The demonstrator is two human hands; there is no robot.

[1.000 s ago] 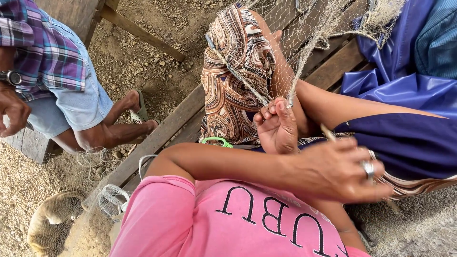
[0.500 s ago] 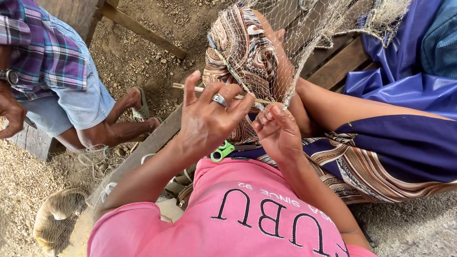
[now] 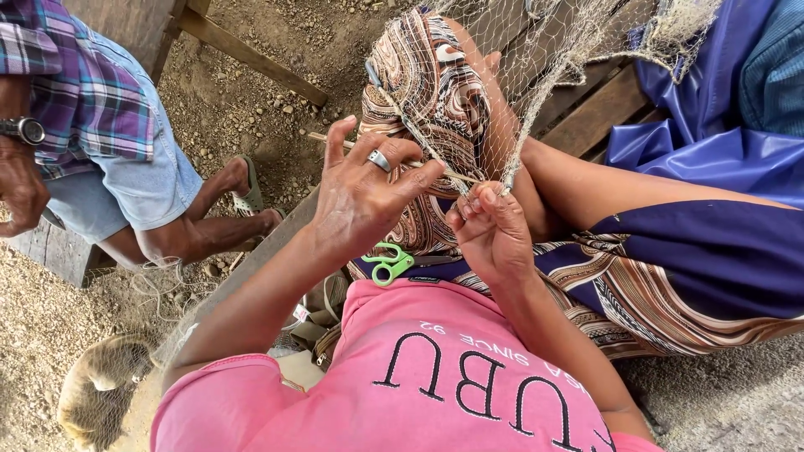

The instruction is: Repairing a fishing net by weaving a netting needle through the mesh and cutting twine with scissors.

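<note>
My left hand (image 3: pixel 364 197), with a ring on one finger, grips a thin wooden netting needle (image 3: pixel 456 176) that lies across a fine beige fishing net (image 3: pixel 536 75). My right hand (image 3: pixel 490 230) pinches the net's mesh just beside the needle tip, fingers bunched together. The net hangs down over my raised knee, which is wrapped in brown patterned cloth (image 3: pixel 427 92). Small green-handled scissors (image 3: pixel 389 264) lie on my lap just below my left hand. My pink shirt (image 3: pixel 419 377) fills the bottom of the view.
Another person (image 3: pixel 92 125) in a plaid shirt, denim shorts and sandals sits at the left on a wooden bench. Wooden planks (image 3: pixel 595 109) and blue shiny cloth (image 3: pixel 712 134) are at the right. Gravel ground (image 3: pixel 243 100) lies beyond. Bunched net (image 3: pixel 100 385) is at lower left.
My left hand swung from low on the right, across to the left, and now holds the needle against the net. My right hand stayed pinched on the mesh.
</note>
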